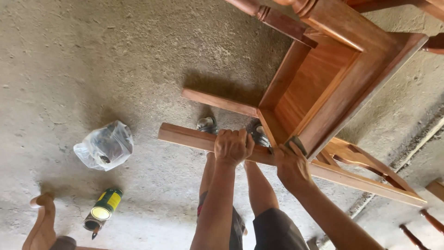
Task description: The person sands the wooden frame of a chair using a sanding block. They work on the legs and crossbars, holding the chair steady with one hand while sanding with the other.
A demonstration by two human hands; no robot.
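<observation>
Head view, as I read it: left hand [232, 147] is clenched over the reddish-brown wooden chair rail [185, 135], whose long axis runs left to right across the concrete floor [92, 55]. Right hand [290, 163], just right of it, presses a small grey sanding pad [296, 143] against the overturned chair's seat frame [333, 78]. A green tin [104, 208] lies near left.

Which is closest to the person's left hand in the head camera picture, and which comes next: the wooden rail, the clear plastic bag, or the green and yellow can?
1. wooden rail: gripped by the left hand.
2. clear plastic bag: on the floor, off to the left.
3. green and yellow can: lying lower left, farthest.
</observation>
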